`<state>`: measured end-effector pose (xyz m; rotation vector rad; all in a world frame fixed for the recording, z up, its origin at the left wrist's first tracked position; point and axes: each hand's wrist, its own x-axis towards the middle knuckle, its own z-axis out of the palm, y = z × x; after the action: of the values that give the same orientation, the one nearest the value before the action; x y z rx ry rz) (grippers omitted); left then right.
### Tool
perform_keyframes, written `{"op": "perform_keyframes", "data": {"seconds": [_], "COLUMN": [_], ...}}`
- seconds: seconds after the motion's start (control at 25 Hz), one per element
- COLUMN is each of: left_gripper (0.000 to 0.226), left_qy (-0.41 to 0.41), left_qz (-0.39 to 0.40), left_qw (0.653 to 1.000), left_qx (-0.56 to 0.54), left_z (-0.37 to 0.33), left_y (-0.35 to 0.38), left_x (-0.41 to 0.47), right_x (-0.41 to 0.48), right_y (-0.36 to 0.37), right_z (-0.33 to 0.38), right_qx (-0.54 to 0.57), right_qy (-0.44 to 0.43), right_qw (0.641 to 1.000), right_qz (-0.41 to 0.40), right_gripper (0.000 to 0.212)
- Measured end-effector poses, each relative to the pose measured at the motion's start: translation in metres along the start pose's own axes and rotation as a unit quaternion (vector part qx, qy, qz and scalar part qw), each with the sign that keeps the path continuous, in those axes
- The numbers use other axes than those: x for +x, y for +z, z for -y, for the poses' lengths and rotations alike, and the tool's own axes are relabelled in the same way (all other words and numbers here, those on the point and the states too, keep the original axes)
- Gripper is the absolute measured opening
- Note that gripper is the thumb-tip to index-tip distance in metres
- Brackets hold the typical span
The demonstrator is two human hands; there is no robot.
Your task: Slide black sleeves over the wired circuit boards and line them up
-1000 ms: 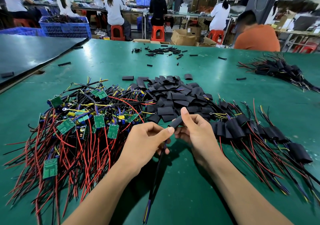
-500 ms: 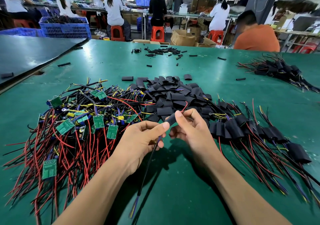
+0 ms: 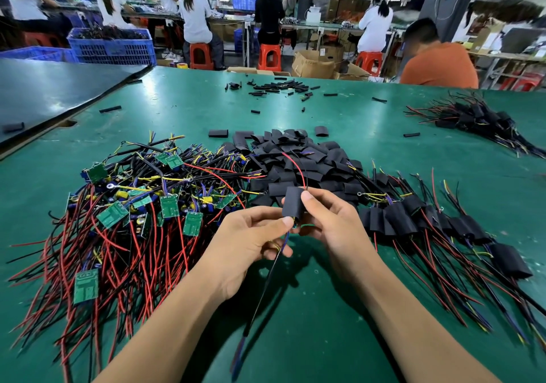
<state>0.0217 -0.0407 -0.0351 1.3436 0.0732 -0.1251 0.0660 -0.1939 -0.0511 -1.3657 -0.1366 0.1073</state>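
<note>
My right hand (image 3: pixel 331 223) pinches a black sleeve (image 3: pixel 292 204) held upright above the green table (image 3: pixel 295 338). A red wire sticks out of the sleeve's top; the board inside is hidden. My left hand (image 3: pixel 251 241) pinches the black cable bundle (image 3: pixel 266 288) that hangs from the sleeve's lower end. A heap of bare green circuit boards with red and black wires (image 3: pixel 133 214) lies to the left. Loose black sleeves (image 3: pixel 301 161) are piled behind my hands. Sleeved boards (image 3: pixel 428 223) lie in a row to the right.
A second bundle of sleeved boards (image 3: pixel 472 120) lies at the far right. Small black tube pieces (image 3: pixel 277 86) are scattered at the table's far edge. A dark table (image 3: pixel 44 93) adjoins on the left. A person in an orange shirt (image 3: pixel 437 63) sits beyond the table; several workers sit further back.
The sleeve has slid further down over the board and now stands more upright. A red wire has come out of its top. The hanging cable has swung slightly to the left.
</note>
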Motion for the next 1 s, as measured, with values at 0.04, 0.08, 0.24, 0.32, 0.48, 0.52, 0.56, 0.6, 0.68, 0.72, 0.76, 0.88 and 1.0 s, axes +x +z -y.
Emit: {"op": "perform_keyframes", "data": {"seconds": [0.04, 0.08, 0.24, 0.32, 0.48, 0.52, 0.56, 0.6, 0.68, 0.72, 0.76, 0.88, 1.0], "left_gripper": [0.008, 0.009, 0.021, 0.028, 0.019, 0.018, 0.018, 0.017, 0.017, 0.016, 0.016, 0.015, 0.013], "left_qy": [0.023, 0.048, 0.072, 0.049, 0.079, 0.089, 0.095, 0.096, 0.088, 0.082, 0.076, 0.065, 0.073], "left_qz": [-0.021, -0.037, -0.057, -0.046, -0.080, -0.093, -0.103, -0.107, -0.098, -0.093, -0.089, -0.076, -0.074], "left_qw": [0.999, 0.997, 0.995, 0.996, 0.976, 0.970, 0.967, 0.966, 0.967, 0.968, 0.970, 0.978, 0.977], "left_qx": [0.025, 0.046, 0.049, 0.057, 0.184, 0.205, 0.214, 0.216, 0.219, 0.220, 0.215, 0.184, 0.186], "left_z": [0.001, 0.002, 0.001, 0.000, 0.004, 0.004, 0.004, 0.003, 0.001, 0.000, 0.000, -0.002, -0.001], "left_y": [0.001, 0.003, 0.004, 0.003, 0.002, 0.001, 0.001, 0.000, -0.001, -0.001, -0.002, -0.002, -0.001], "left_x": [-0.001, -0.002, -0.002, -0.002, -0.003, -0.003, -0.003, -0.003, -0.004, -0.004, -0.005, -0.005, -0.006], "right_x": [0.000, -0.001, -0.001, -0.001, -0.002, -0.002, -0.002, -0.002, -0.003, -0.003, -0.003, -0.002, -0.002], "right_y": [0.000, 0.001, 0.001, 0.000, 0.001, 0.001, 0.002, 0.002, 0.002, 0.002, 0.001, -0.003, -0.005], "right_z": [-0.001, -0.002, -0.003, -0.005, -0.008, -0.010, -0.011, -0.011, -0.011, -0.010, -0.008, -0.003, -0.001], "right_qx": [-0.002, -0.005, -0.052, -0.063, -0.140, -0.153, -0.162, -0.170, -0.175, -0.168, -0.157, -0.127, -0.128], "right_qy": [-0.001, -0.001, -0.023, -0.019, -0.039, -0.041, -0.038, -0.034, -0.035, -0.037, -0.038, -0.020, -0.015], "right_qw": [1.000, 1.000, 0.998, 0.998, 0.989, 0.987, 0.986, 0.985, 0.984, 0.985, 0.986, 0.990, 0.988], "right_qz": [-0.001, 0.000, -0.001, -0.011, -0.009, -0.007, -0.006, -0.004, 0.007, 0.018, 0.029, 0.059, 0.088], "right_gripper": [0.010, 0.016, 0.025, 0.032, 0.022, 0.020, 0.019, 0.021, 0.023, 0.023, 0.024, 0.032, 0.033]}}
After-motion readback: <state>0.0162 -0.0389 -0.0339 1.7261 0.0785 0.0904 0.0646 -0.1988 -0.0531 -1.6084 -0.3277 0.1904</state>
